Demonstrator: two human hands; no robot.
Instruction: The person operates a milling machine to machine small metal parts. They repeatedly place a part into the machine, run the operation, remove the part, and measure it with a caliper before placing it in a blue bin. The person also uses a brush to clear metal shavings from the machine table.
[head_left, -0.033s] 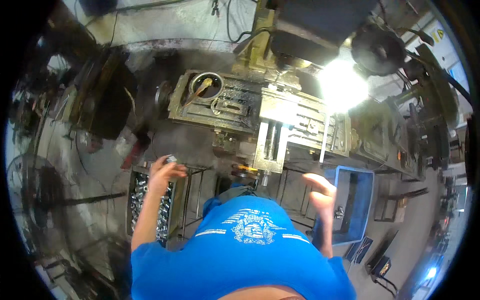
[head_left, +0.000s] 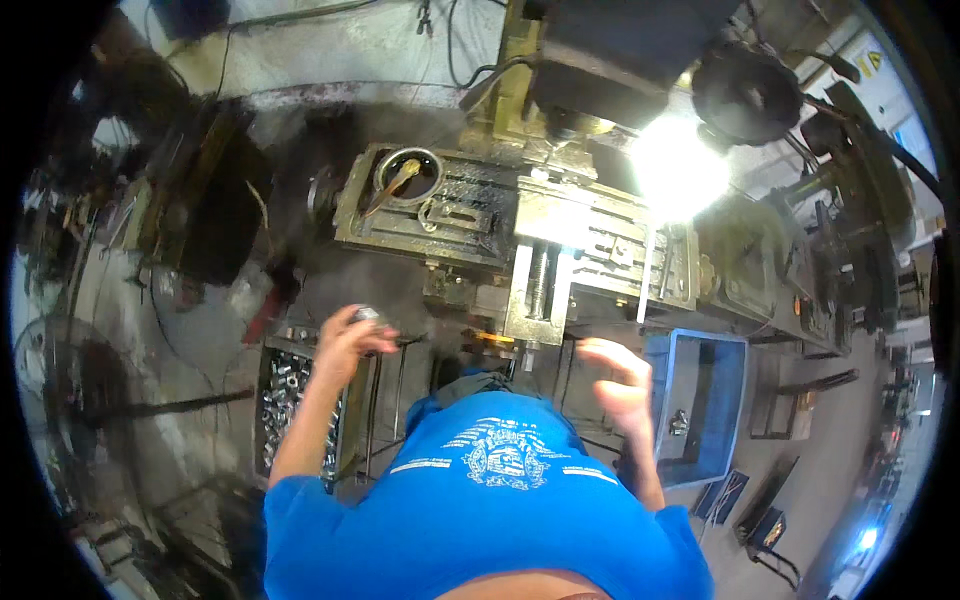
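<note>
My left hand [head_left: 348, 345] is closed round a small shiny metal part [head_left: 366, 314], whose exact kind I cannot make out. It is raised beside a box heaped with small metal parts [head_left: 285, 385]. My right hand [head_left: 624, 382] holds nothing; its fingers point left, with the thumb apart. Ahead, between both hands, a machine vise [head_left: 540, 285] is bolted to the slotted table [head_left: 465, 170] of a milling machine. Its screw end [head_left: 529, 357] sticks out toward me. I cannot see clearly what sits in the jaws.
A round pan [head_left: 412, 198] with a brush [head_left: 404, 178] stands on the machine table's left. A bright lamp [head_left: 680, 170] glares at the right. The blue crate [head_left: 738, 400] beside my right arm has a few metal parts [head_left: 679, 422] inside.
My left hand has moved to the right, away from the box and toward the vise, carrying the metal part. My right hand has come inward to the left.
</note>
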